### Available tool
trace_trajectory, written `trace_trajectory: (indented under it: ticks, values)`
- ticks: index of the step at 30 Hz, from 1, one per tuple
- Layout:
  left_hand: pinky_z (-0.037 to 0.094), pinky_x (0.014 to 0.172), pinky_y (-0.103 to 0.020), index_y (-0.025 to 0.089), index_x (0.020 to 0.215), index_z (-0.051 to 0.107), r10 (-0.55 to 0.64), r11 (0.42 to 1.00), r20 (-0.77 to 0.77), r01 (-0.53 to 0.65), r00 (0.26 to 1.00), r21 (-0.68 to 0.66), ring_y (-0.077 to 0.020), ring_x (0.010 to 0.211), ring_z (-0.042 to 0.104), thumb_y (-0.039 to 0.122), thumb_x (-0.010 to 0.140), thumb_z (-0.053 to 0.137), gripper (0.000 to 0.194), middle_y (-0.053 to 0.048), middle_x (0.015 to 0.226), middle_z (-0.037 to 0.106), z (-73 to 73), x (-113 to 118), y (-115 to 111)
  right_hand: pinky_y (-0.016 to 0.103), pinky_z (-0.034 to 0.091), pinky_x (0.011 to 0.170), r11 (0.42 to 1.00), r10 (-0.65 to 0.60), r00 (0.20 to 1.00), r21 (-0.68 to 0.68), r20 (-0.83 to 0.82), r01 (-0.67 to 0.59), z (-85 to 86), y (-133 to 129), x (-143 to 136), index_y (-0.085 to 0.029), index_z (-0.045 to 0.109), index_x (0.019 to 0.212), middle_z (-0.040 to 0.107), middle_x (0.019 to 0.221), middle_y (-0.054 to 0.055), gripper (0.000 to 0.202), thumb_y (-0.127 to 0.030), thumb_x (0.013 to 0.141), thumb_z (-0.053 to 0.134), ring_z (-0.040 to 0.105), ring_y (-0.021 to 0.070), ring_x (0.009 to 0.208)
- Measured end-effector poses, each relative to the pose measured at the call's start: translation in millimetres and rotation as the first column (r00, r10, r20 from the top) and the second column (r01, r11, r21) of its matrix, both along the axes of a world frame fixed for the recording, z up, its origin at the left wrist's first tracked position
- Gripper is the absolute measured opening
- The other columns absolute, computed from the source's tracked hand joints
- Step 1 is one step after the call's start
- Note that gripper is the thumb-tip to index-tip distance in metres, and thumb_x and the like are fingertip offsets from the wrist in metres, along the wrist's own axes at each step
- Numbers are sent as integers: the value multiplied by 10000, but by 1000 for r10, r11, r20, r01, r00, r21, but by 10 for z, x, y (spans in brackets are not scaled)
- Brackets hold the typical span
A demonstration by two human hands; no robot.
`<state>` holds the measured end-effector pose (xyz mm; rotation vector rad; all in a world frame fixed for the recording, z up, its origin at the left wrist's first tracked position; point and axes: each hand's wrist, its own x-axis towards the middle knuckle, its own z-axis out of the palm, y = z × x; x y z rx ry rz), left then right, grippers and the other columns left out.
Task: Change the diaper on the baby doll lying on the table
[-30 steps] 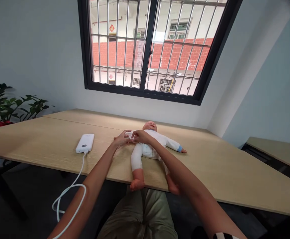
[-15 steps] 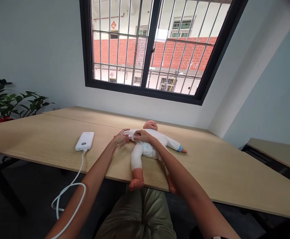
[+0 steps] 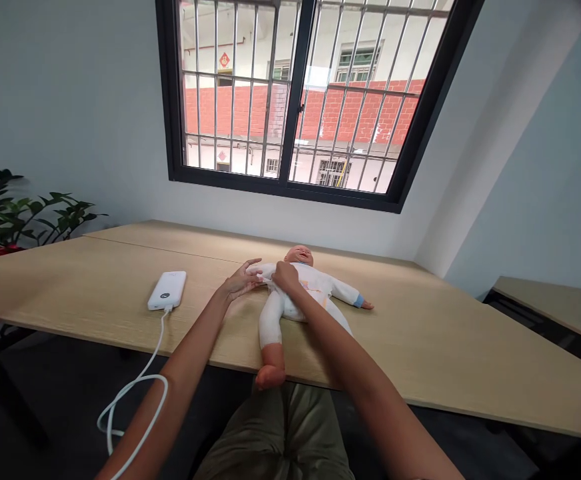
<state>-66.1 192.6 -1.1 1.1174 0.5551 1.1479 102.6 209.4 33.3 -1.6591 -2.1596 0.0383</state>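
A baby doll (image 3: 340,290) lies on its back on the wooden table, its head toward the window. It wears white clothing with blue cuffs and an orange print on the front; a white diaper shows at its hips. My left hand (image 3: 243,280) is at the doll's side near its sleeve, fingertips pinching a bit of white clothing, with one finger raised. My right hand (image 3: 286,275) is closed over the edge of that clothing at the doll's waist, its fingertips largely hidden. One doll leg (image 3: 271,333) reaches the table's front edge; my right forearm covers part of the other.
A white power bank (image 3: 167,291) with a white cable (image 3: 153,353) lies left on the table (image 3: 450,340); the cable hangs over the front edge and loops across my left forearm. A potted plant (image 3: 5,213) is at far left. A barred window (image 3: 285,180) is behind the table.
My right hand has shifted slightly right and turned, its fingers now more closed. The orange print on the doll's front has come into view. My left hand stays at the doll's side.
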Motion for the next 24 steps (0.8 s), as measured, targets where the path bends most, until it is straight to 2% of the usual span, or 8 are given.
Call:
trace_trajectory:
  ticks: [4,7,9,12,15,18,24]
  values:
    - [507,739,-231,217,1303,444,-22,998,-13,23,1000,56,-87,766,636,63,627,774,768,-20,974,610,51,39,-77,278,390,634,992,123,992,1,8,-123,-8,-65,-61,-103,616,913,693,867,148,127,-114,797,565,607,215,754]
    - [512,716,-239,194,1216,497,32,999,6,-32,999,38,-73,710,617,60,648,742,633,-10,940,598,33,47,-49,242,424,654,976,217,975,11,-53,-217,61,-93,67,-109,551,1137,684,1002,117,350,-165,798,616,612,164,781]
    - [517,693,-241,174,1161,513,71,997,35,-71,997,7,-60,656,594,32,658,704,557,0,906,593,10,46,-12,229,446,703,946,323,938,24,-121,-323,102,-120,163,-137,568,1141,665,1083,93,376,-156,772,636,614,140,833]
    - [522,697,-245,157,1138,510,63,998,61,-62,996,-20,-72,672,608,-5,658,661,529,2,882,599,-14,44,19,245,449,756,891,450,880,13,-152,-454,90,-172,229,-177,668,997,695,1021,50,264,-184,733,675,617,154,868]
    - [519,731,-249,151,1134,515,30,999,52,-30,998,-12,-82,709,631,-1,663,663,517,-2,891,612,-27,43,17,243,434,720,893,448,885,16,-128,-450,4,-190,206,-194,712,889,725,909,33,142,-256,778,650,622,151,792]
    - [508,732,-240,150,1110,527,12,1000,23,-12,1000,-2,-80,706,634,4,638,696,521,-4,894,626,-38,42,23,232,406,630,909,417,896,44,-155,-415,-78,-153,169,-179,714,792,720,781,28,149,-294,806,620,594,134,676]
    - [473,669,-225,150,1116,526,-6,1000,-27,6,1000,4,-92,703,623,75,617,774,562,1,836,657,-52,50,40,221,387,597,927,375,903,86,-211,-365,-102,-111,163,-155,721,777,718,752,30,140,-215,788,594,570,124,635]
